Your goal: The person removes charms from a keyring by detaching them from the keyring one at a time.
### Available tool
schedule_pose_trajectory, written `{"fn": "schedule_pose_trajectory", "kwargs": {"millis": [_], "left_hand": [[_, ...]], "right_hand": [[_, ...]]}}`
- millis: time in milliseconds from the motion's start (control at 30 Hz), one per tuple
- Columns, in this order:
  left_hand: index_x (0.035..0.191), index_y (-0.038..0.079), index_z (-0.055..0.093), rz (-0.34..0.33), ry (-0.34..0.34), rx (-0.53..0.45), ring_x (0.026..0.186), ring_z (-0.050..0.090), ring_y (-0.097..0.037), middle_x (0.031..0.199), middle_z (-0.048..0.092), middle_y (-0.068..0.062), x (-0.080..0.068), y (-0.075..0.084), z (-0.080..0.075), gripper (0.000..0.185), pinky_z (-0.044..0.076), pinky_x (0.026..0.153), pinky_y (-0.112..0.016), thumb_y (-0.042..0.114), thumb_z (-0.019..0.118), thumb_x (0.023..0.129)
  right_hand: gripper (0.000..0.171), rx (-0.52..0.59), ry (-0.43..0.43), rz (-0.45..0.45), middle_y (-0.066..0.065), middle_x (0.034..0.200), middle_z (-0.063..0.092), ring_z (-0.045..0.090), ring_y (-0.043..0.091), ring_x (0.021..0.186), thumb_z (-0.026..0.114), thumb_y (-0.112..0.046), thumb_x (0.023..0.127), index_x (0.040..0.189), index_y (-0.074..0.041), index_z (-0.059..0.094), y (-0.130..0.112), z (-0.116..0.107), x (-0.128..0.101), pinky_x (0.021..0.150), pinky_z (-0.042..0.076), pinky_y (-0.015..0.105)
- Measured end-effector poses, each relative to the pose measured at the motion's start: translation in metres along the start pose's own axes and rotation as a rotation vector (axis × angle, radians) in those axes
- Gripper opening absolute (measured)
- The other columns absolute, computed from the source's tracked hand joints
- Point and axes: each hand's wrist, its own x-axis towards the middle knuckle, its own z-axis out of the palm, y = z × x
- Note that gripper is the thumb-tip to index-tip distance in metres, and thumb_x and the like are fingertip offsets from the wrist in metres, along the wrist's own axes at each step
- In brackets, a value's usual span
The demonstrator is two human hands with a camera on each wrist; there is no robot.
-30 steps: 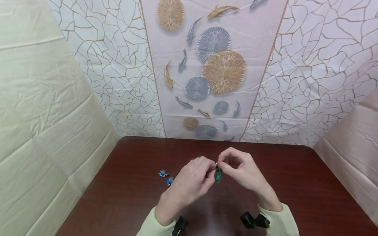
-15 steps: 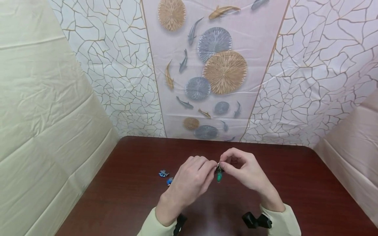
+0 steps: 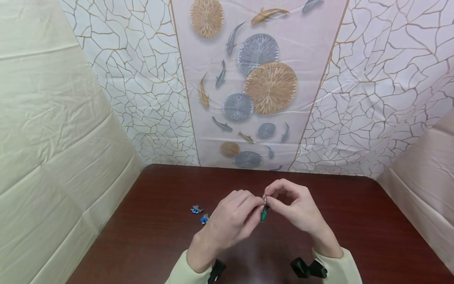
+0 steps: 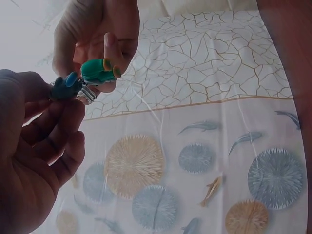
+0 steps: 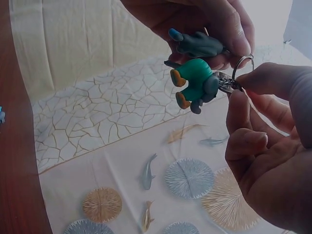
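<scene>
Both hands meet above the table. My left hand (image 3: 230,217) pinches a dark grey figurine (image 5: 202,46) with a blue tip, seen in both wrist views. Beside it hangs a green-bodied keychain figurine (image 5: 197,73) with a grey head and orange feet, joined to a metal clasp. My right hand (image 3: 296,207) pinches the metal key ring (image 5: 244,66) and clasp between thumb and index finger. The ring stands between both hands' fingertips. In the head view only the green body shows below the fingers. Whether the grey figurine is joined to the ring is hidden.
On the dark red-brown table (image 3: 149,244), left of my left hand, lie a blue-grey figurine (image 3: 196,209) and a blue figurine (image 3: 204,219). A patterned cloth (image 3: 244,79) hangs behind the table; pale cloth walls stand on both sides.
My left hand's fingertips have moved slightly right, closer to the right hand's. The right hand has shifted a little right. The green figurine now hangs partly behind the left fingers.
</scene>
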Motion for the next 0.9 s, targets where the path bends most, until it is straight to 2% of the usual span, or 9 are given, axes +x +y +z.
{"fn": "schedule_pose_trajectory", "kwargs": {"millis": [167,467,800,900], "left_hand": [[0.096,0.011,0.066,-0.004,0.024,-0.033,0.078,0.058,-0.007,0.087,0.063,0.005,0.0006,0.0001,-0.0004,0.006,0.047,0.073,-0.018,0.011,0.063,0.090],[0.094,0.011,0.066,-0.005,0.054,-0.057,0.076,0.057,-0.007,0.085,0.062,0.005,0.0010,-0.0002,-0.0019,0.006,0.047,0.073,-0.017,0.009,0.063,0.089],[0.092,0.009,0.066,0.057,0.112,-0.033,0.074,0.058,-0.007,0.083,0.062,0.004,0.0026,0.0019,0.0023,0.008,0.047,0.070,-0.018,0.007,0.064,0.084],[0.091,0.009,0.066,0.071,0.130,-0.023,0.074,0.058,-0.008,0.082,0.063,0.004,0.0027,0.0025,0.0034,0.008,0.047,0.070,-0.018,0.007,0.064,0.083]], "right_hand": [[0.025,0.042,-0.015,-0.046,-0.001,0.085,0.065,0.060,0.010,0.070,0.068,0.014,0.081,0.093,-0.009,0.065,-0.0003,0.0007,-0.0005,0.061,0.050,0.024],[0.028,0.046,-0.024,-0.041,-0.001,0.086,0.065,0.060,0.010,0.071,0.068,0.015,0.080,0.093,-0.010,0.065,-0.0032,0.0024,-0.0003,0.059,0.050,0.024],[0.014,0.086,-0.007,-0.032,0.007,0.086,0.065,0.061,0.009,0.071,0.070,0.003,0.085,0.092,-0.007,0.065,-0.0045,0.0032,-0.0011,0.058,0.051,0.024],[0.015,0.096,-0.002,-0.046,0.006,0.086,0.065,0.061,0.009,0.071,0.070,0.005,0.084,0.092,-0.007,0.065,-0.0046,0.0036,-0.0007,0.058,0.051,0.024]]}}
